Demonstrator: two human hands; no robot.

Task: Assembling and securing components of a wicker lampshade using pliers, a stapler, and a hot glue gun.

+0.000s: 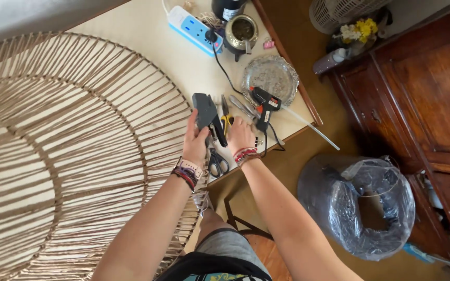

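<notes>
Under right hand [239,136], tool hidden.

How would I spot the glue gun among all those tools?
Start at the cream table and find the round silver tray near its right edge. Overlapping the tray's near rim lies the black glue gun, beside the right hand; only it has orange trim and a clear stick protruding.

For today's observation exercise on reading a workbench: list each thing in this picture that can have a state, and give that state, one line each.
left hand: gripping the grey staple gun
grey staple gun: lifted, held upright
right hand: palm down among the tools
glue gun: lying on the table, stick loaded
scissors: lying at the table edge, blades hidden
power strip: one plug in
plastic-wrapped coil: on the floor, still wrapped
</notes>
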